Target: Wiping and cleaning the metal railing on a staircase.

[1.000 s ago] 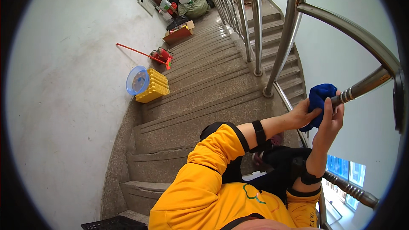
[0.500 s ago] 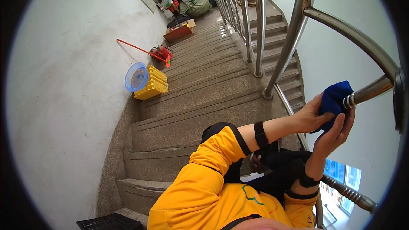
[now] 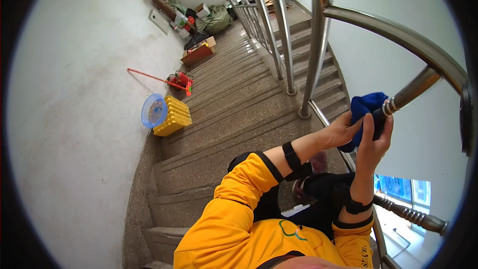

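A dark blue cloth (image 3: 367, 103) is bunched against a metal railing post (image 3: 411, 89) on the right, just below the post's ringed collar. My left hand (image 3: 342, 130) grips the cloth from the left side, fingers closed into its folds. From below, my right hand (image 3: 374, 142) curls round the dark lower section of the same post, thumb on the near side and fingers on the far side. Part of the cloth lies behind the hands, so its full wrap round the post is hidden.
Stone steps (image 3: 234, 114) run away to a landing with bags and boxes. On the left, a blue basin (image 3: 154, 111) leans on a yellow crate (image 3: 175, 117), near red fire extinguishers (image 3: 180, 79) and a red-handled broom (image 3: 158, 78). Steel handrails (image 3: 318, 45) stand at right.
Both hands and the cloth have shifted left and slightly down in the view, which itself has turned. More of the post's dark section shows between my hands.
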`<state>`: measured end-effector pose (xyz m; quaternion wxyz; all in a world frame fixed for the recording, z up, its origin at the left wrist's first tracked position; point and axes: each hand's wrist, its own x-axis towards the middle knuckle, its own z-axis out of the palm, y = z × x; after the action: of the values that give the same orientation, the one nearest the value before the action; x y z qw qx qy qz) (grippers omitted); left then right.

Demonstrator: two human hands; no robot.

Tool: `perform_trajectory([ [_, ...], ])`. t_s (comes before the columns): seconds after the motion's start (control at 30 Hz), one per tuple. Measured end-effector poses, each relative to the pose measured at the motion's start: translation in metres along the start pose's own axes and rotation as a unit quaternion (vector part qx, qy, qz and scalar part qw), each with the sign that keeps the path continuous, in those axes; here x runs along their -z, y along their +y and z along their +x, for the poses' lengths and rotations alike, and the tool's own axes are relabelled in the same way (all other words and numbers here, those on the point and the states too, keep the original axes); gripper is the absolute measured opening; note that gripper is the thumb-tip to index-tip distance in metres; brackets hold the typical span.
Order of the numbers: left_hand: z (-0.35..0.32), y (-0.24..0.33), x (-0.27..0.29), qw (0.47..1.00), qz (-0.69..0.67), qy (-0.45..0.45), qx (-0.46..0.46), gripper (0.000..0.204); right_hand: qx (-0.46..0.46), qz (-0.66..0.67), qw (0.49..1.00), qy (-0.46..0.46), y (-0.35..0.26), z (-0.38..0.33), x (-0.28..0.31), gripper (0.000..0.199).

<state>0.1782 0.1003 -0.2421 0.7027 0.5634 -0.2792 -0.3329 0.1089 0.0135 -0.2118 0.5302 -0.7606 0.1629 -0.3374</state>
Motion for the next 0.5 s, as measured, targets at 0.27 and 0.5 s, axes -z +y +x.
perform_trajectory([
  [0.27, 0.014, 0.074, -0.024, 0.995, -0.02, 0.018, -0.093, 0.025, 0.118, 0.142, 0.973, 0.138, -0.015, 0.003, 0.003, 0.045],
  [0.5, 0.018, 0.042, -0.025, 0.992, 0.005, 0.046, -0.121, 0.021, -0.056, 0.165, 0.98, 0.091, 0.005, 0.0, 0.011, 0.036],
])
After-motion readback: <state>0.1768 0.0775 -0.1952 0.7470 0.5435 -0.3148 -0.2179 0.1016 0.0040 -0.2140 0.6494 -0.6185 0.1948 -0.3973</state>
